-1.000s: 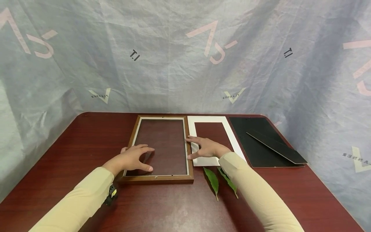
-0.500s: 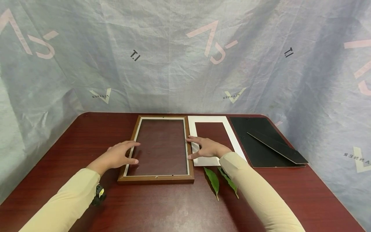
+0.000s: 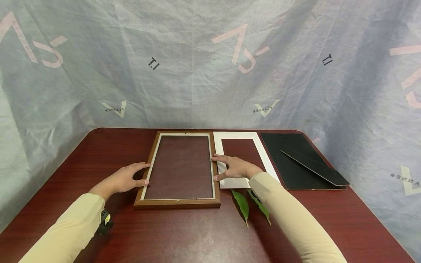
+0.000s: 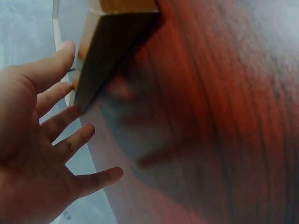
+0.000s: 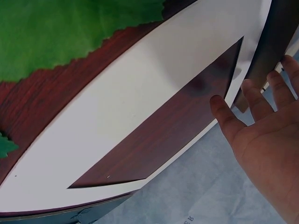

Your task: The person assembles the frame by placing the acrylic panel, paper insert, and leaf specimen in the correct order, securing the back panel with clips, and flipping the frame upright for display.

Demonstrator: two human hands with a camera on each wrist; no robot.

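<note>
A brown wooden picture frame (image 3: 179,203) with a white inner edge lies flat on the table, its dark red middle showing the tabletop colour. At its left side is my left hand (image 3: 121,178), thumb and forefinger reaching the wood. In the left wrist view, the fingers of that hand (image 4: 28,140) are spread alongside the frame's outer side (image 4: 105,51). My right hand (image 3: 235,167) touches the opposite side with spread fingertips, above the white mat board (image 3: 235,135). In the right wrist view, its fingers (image 5: 226,119) extend relaxed beside the mat and the frame.
Two green leaves (image 3: 241,204) lie in front of the mat, one partly behind the right sleeve (image 3: 286,212). Farther right is a black backing board (image 3: 274,144) with a raised stand leg (image 3: 312,167). A printed grey cloth (image 3: 184,84) hangs behind the dark red table (image 3: 112,146).
My left hand has moved left, from above the inside of the picture frame to its left outer side. My right hand and the other things have stayed in place.
</note>
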